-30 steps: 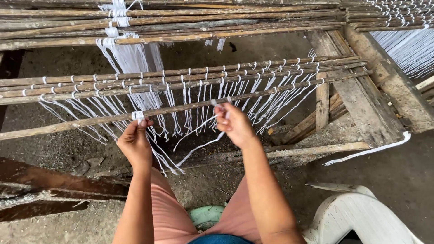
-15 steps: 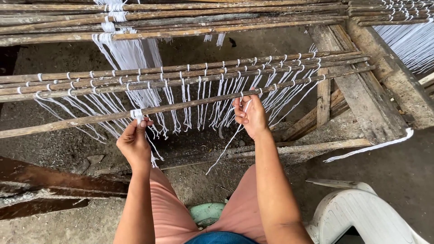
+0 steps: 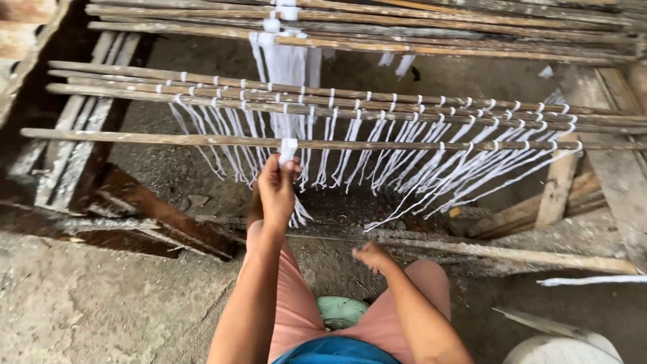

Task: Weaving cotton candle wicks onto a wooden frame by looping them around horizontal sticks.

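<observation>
Dirt floor (image 3: pixel 101 303) under wooden loom rods (image 3: pixel 135 139).
Your left hand (image 3: pixel 276 189) pinches white cord bundle (image 3: pixel 288 149); right hand (image 3: pixel 372 257) loosely curled, empty.

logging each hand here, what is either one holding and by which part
Left hand pinches the lower end of a white strip hanging at the wooden rod. Right hand holds nothing visible.

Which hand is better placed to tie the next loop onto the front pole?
Left, probably. The left hand is up at the front pole, pinching white string; the right hand hangs low, empty, away from the pole.
</observation>
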